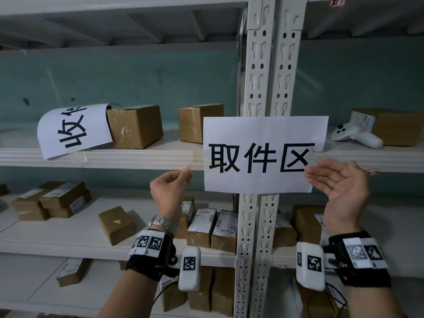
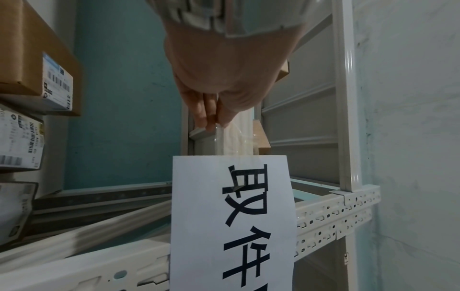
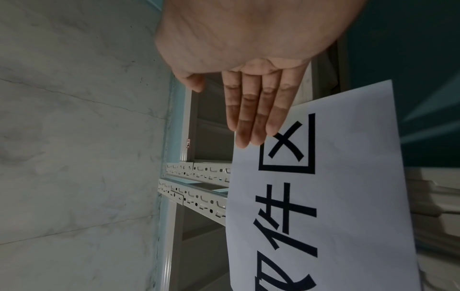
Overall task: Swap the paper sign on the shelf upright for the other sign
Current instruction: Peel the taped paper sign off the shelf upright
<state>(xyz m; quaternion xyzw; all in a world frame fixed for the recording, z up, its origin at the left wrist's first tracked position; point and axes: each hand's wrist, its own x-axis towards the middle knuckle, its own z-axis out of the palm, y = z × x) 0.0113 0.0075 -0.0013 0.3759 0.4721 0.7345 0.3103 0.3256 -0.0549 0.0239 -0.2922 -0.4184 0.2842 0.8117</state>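
A white paper sign [image 1: 263, 154] with three black characters sits flat against the white perforated shelf upright [image 1: 266, 65]. My left hand [image 1: 184, 174] is just left of the sign and pinches the free end of a clear tape strip [image 2: 231, 137] that runs to the sign's left edge [image 2: 224, 216]. My right hand [image 1: 315, 171] is open, its straight fingers [image 3: 251, 122] touching the sign's right edge [image 3: 336, 177]. The other sign [image 1: 73, 129] lies curled on the upper shelf at left, draped against a cardboard box [image 1: 135, 126].
A second cardboard box [image 1: 199, 122] stands on the upper shelf board [image 1: 137, 157] behind the sign. A white controller [image 1: 355, 136] and a labelled box [image 1: 390, 125] are at right. Several parcels [image 1: 211, 226] fill the lower shelves.
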